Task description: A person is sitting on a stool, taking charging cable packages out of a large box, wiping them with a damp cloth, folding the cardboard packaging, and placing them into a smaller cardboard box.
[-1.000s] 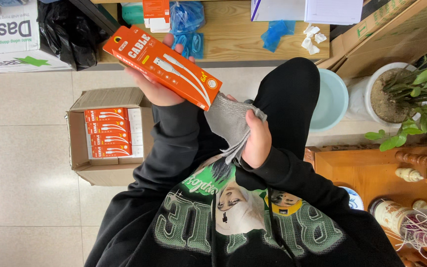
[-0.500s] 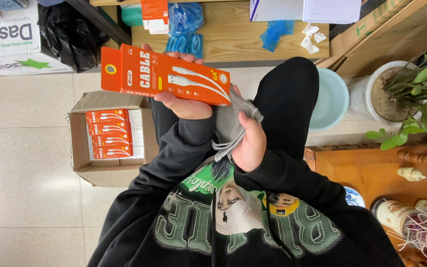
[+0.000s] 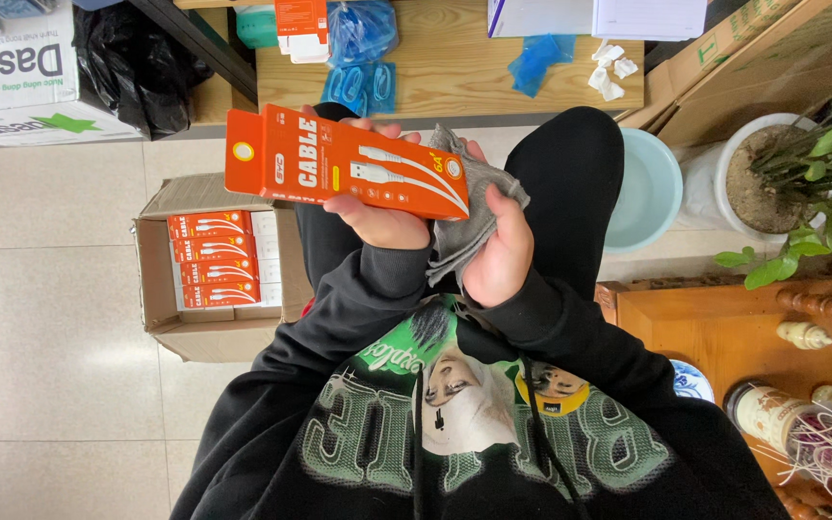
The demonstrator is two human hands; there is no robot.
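My left hand (image 3: 377,220) grips a long orange cable box (image 3: 344,162) from underneath and holds it nearly level above my lap. A white cable is pictured on the box's face. My right hand (image 3: 501,252) is closed on a crumpled grey cloth (image 3: 474,207). That cloth presses against the right end of the box. Both arms are in black sleeves. My black trouser knee (image 3: 575,178) rises just behind the hands.
An open cardboard carton (image 3: 161,289) with several matching orange boxes stands on the tiled floor at left. Ahead is a wooden bench (image 3: 455,72) with blue bags and papers. A pale blue basin (image 3: 652,188), a potted plant (image 3: 772,183) and a wooden cabinet (image 3: 724,327) stand at right.
The orange box has swung from a steep tilt to nearly level and shifted left. My right hand has brought the grey cloth up against the box's right end.
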